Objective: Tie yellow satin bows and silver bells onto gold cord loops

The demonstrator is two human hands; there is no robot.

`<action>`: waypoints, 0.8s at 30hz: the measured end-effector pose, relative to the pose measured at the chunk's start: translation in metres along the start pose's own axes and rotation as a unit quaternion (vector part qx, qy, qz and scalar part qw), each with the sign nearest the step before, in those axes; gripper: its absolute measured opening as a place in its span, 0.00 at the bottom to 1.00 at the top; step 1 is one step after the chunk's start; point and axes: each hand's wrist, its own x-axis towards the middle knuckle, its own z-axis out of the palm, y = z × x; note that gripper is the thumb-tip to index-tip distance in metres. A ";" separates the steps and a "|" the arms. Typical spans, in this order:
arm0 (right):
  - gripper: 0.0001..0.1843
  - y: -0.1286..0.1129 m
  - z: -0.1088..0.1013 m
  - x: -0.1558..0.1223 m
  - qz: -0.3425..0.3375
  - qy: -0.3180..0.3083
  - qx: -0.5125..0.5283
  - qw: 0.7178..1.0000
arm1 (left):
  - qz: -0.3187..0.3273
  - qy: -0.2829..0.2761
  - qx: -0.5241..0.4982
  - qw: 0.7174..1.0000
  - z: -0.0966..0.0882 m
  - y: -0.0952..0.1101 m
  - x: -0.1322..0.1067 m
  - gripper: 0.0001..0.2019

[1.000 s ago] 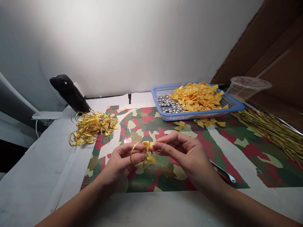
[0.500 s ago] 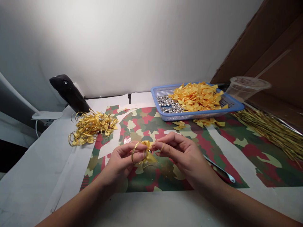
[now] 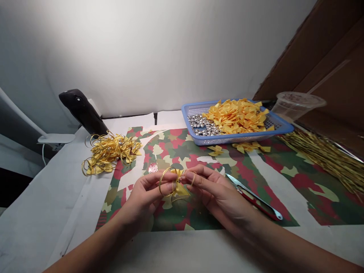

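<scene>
My left hand [image 3: 152, 189] pinches a yellow ribbon bow [image 3: 181, 189] together with a coiled gold cord loop [image 3: 162, 182] that stands up around the fingertips. Close on its right, my right hand [image 3: 210, 185] is closed on a thin gold cord [image 3: 194, 177], which curls over the fingers by the bow's centre. The fingertips hide most of the bow's middle. Thread snips [image 3: 260, 201] with red and silver handles lie on the camouflage-patterned sheet [image 3: 182, 146], just right of my right hand.
A blue basket [image 3: 241, 137] holds yellow bows [image 3: 239, 115] and silver beads [image 3: 203, 125]. Finished-looking bows with gold loops [image 3: 110, 151] are heaped at left beside a black object [image 3: 85, 112]. At right are gold cords [image 3: 327, 161] and a clear plastic cup [image 3: 295, 108].
My right hand has shifted slightly left and down, closer to the bow, uncovering more of the snips. My left hand keeps its pinch, almost in place.
</scene>
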 end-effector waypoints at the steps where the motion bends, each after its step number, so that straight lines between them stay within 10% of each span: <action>1: 0.10 0.001 0.000 0.000 0.007 -0.001 0.006 1.000 | 0.001 -0.006 -0.001 1.000 0.000 0.000 0.000 0.10; 24: 0.10 0.002 0.001 0.000 0.011 0.001 0.082 0.997 | -0.018 0.024 -0.021 0.999 0.001 0.001 0.000 0.13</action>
